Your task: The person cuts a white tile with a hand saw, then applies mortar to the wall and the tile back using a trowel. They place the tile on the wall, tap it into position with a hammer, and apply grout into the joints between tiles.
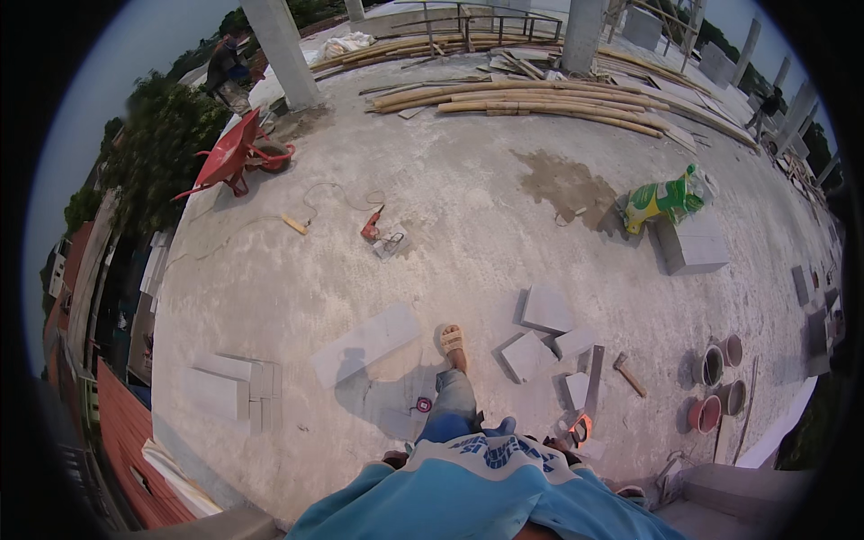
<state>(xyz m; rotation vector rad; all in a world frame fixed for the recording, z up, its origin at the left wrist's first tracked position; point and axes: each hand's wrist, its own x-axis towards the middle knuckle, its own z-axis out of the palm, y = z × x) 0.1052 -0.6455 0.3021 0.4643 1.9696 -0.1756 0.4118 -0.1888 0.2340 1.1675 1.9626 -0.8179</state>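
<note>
My left hand is a dark shape at the left edge of my blue shirt; its fingers are hidden. At the shirt's right edge, my right hand shows only in part, close to the orange handle of a handsaw. Whether it grips that handle cannot be made out. Cut pale grey blocks lie just beyond the saw, with a hammer to their right. A small dark red round tool, perhaps a tape measure, rests beside my sandalled foot.
A long block lies ahead, stacked blocks left, and buckets right. Farther off are a corded red drill, a red wheelbarrow, a green-yellow sack and bamboo poles. Another person is far left, near the slab's edge.
</note>
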